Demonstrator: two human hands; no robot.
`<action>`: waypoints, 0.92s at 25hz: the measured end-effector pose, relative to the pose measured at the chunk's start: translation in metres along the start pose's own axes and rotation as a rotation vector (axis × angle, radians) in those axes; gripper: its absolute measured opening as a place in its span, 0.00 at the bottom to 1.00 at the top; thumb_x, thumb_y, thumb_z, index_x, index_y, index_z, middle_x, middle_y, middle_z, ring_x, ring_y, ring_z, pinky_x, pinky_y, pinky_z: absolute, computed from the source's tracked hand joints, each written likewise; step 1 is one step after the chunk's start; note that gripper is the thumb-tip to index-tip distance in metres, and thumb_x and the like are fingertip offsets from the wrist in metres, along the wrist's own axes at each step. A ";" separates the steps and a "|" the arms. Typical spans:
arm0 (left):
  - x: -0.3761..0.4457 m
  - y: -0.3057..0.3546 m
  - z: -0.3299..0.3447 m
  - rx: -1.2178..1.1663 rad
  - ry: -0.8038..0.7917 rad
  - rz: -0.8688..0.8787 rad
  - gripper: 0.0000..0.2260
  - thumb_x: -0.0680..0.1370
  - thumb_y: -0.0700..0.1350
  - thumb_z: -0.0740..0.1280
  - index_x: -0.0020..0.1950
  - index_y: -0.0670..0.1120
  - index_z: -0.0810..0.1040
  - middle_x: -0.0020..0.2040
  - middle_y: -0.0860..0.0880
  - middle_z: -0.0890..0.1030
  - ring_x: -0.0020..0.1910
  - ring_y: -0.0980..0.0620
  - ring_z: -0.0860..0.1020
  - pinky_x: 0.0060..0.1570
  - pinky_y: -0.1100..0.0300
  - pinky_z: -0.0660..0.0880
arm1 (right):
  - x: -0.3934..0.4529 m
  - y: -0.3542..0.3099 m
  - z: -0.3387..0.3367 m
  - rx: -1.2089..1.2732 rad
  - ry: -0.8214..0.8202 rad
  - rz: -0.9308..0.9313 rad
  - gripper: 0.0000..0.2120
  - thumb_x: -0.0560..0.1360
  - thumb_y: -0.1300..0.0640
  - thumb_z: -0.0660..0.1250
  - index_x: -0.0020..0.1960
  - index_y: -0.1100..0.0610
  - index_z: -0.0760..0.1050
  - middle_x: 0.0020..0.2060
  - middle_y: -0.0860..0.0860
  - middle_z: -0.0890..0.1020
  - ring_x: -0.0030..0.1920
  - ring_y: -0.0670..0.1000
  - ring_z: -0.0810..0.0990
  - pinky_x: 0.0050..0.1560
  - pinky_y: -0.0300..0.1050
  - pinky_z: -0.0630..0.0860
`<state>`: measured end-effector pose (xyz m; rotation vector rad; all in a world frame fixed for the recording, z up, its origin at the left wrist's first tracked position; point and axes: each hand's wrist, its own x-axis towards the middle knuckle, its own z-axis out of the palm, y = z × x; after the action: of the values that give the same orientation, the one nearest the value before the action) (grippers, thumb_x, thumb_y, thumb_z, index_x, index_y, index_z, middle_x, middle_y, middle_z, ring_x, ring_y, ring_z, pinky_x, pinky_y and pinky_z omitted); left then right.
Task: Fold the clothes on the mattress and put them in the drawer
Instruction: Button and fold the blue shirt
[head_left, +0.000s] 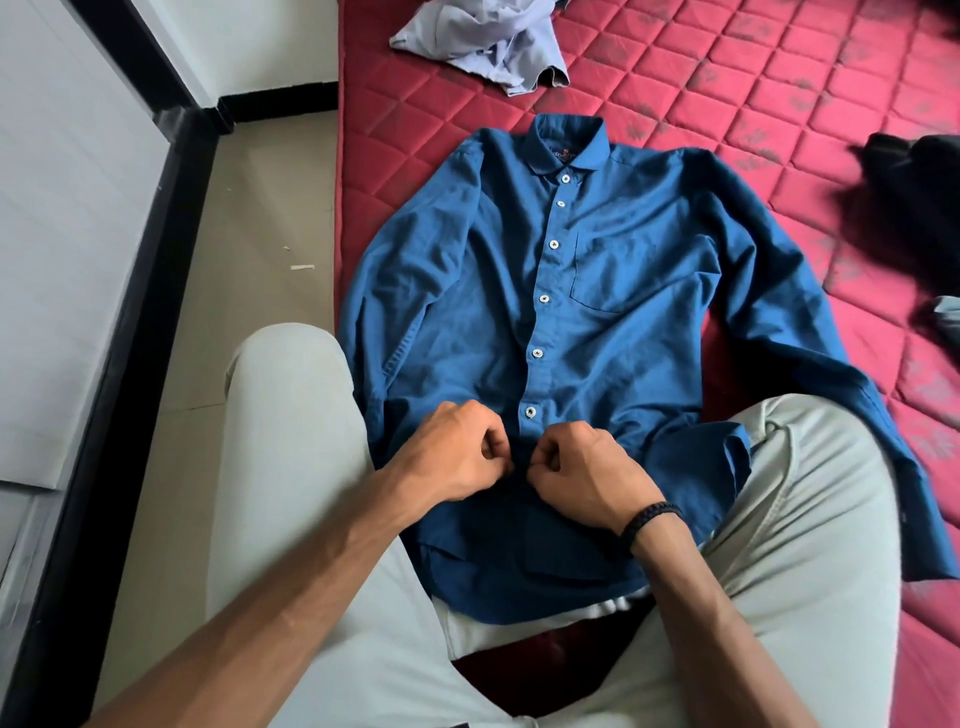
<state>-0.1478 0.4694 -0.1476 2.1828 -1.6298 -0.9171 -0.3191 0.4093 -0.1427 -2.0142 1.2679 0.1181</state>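
Observation:
A blue long-sleeved shirt (587, 291) lies face up on the red quilted mattress (779, 78), collar away from me and hem over my lap. Several white buttons down its front are fastened. My left hand (457, 449) and my right hand (587, 473) meet at the placket near the hem, below the lowest fastened button. Each pinches the blue fabric there with curled fingers. The right wrist wears a black braided band. The button between my fingers is hidden.
A crumpled light blue garment (483, 41) lies at the mattress's far edge. Dark clothing (914, 187) sits at the right. My knees in pale trousers (291, 441) flank the shirt. Tiled floor (260, 218) and a white, black-edged panel (67, 260) lie left.

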 end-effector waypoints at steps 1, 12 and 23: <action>-0.002 0.000 0.000 -0.029 0.036 -0.013 0.03 0.70 0.48 0.76 0.40 0.51 0.85 0.33 0.55 0.83 0.36 0.59 0.82 0.40 0.65 0.78 | -0.001 -0.001 -0.001 0.029 0.030 -0.002 0.06 0.72 0.50 0.69 0.41 0.52 0.78 0.41 0.48 0.83 0.49 0.53 0.81 0.49 0.46 0.76; -0.018 0.002 0.009 -0.580 0.079 -0.189 0.05 0.74 0.41 0.78 0.44 0.51 0.85 0.35 0.51 0.85 0.32 0.52 0.85 0.37 0.57 0.80 | -0.006 0.002 0.008 0.750 -0.001 0.094 0.04 0.77 0.64 0.72 0.43 0.59 0.80 0.38 0.56 0.86 0.42 0.57 0.88 0.57 0.64 0.81; -0.022 0.004 0.005 -0.500 0.153 -0.180 0.04 0.73 0.44 0.79 0.43 0.52 0.86 0.36 0.55 0.85 0.34 0.57 0.84 0.37 0.62 0.78 | -0.006 0.003 0.008 0.923 -0.027 0.145 0.02 0.77 0.67 0.71 0.46 0.62 0.80 0.39 0.56 0.84 0.41 0.55 0.85 0.62 0.63 0.80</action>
<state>-0.1579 0.4892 -0.1417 2.0027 -1.0100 -1.0415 -0.3222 0.4178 -0.1482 -1.1238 1.1483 -0.3200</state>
